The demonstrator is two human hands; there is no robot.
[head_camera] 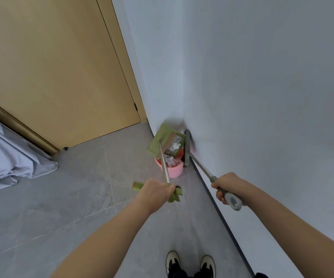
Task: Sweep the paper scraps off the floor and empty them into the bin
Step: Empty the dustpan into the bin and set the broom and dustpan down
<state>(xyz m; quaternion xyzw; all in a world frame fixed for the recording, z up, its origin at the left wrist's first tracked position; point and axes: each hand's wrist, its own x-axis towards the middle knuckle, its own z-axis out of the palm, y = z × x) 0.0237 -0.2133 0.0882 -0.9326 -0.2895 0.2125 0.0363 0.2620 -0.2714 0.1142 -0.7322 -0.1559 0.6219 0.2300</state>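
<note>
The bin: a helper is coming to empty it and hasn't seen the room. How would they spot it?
Find the corner where the two white walls meet, right of the wooden door. The bin stands on the floor there, a small pink bucket under the tilted green dustpan.

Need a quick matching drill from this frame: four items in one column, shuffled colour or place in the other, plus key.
Items:
1. dustpan
2. bin
3. broom handle
4. door

Descriptions:
A. pink, on the floor in the corner
B. grey, gripped by the right hand
C. green, tipped over the bin, its pole held by the left hand
D. tan, shut, to the left

Pairs: 1-C, 2-A, 3-B, 4-D
</note>
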